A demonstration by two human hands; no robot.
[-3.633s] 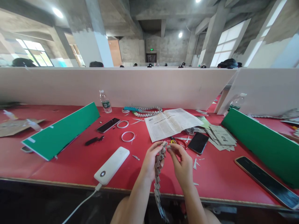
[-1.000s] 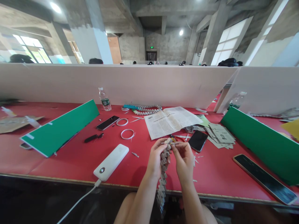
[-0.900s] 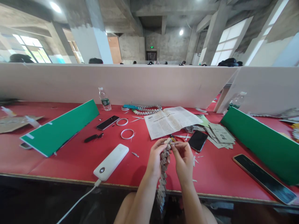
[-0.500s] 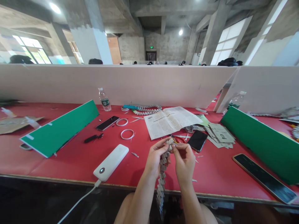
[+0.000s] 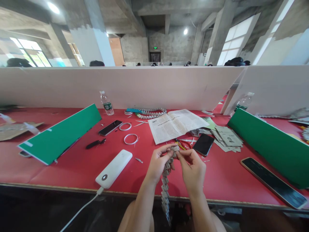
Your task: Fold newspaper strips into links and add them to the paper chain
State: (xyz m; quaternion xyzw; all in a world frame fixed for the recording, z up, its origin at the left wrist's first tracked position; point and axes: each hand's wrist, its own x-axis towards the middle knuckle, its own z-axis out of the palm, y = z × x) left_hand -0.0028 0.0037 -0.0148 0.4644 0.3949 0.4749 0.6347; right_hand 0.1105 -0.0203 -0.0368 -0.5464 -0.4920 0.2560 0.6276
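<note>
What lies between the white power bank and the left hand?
The head view shows a small pale scrap between the power bank and the left hand.

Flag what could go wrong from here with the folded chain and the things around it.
The folded chain hangs past the front of the red table, pinched only near its top by the left hand and right hand; a slip could drop it off the table.

The white power bank lies near that edge with its cable drooping over; a snag might drag it down.
</note>
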